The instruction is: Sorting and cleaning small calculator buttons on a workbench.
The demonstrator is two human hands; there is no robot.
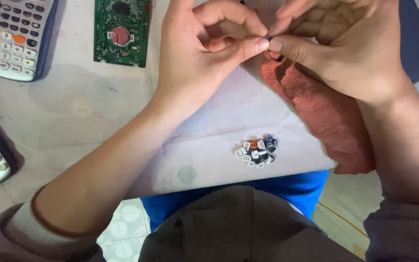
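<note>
Tiny dark key cap (266, 37), hard and rounded, pinched between fingertips of left hand (204, 48) and right hand (345, 43), just above fuzzy rust-red cloth (326, 111). Below-left of cloth: small heap of plastic key caps (257, 151). Far left of cloth: flat green circuit board (121, 31).

Repair bench: opened calculators (11, 36), bare circuit board (121, 31).

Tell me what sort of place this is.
Likely a small electronics repair bench, perhaps at home: a bare green circuit board with a coin cell, two calculators, and a pile of loose keycaps on the table by a reddish cloth.
</note>
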